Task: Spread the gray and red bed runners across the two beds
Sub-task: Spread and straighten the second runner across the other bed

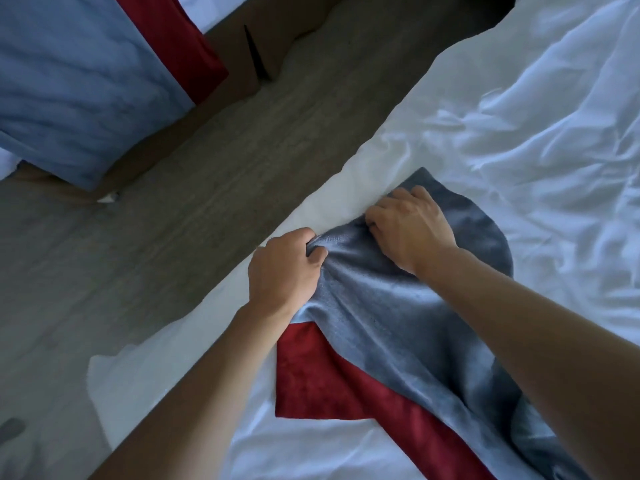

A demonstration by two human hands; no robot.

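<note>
gray and red runner is bunched on white bed; its gray edge is pinched by curled left hand and right hand fingers.

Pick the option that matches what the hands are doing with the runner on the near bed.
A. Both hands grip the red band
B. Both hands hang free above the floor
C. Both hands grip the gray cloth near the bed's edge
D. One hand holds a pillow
C: the left hand and right hand both bunch the gray cloth by the white bed's edge, while the red band lies untouched.
</note>
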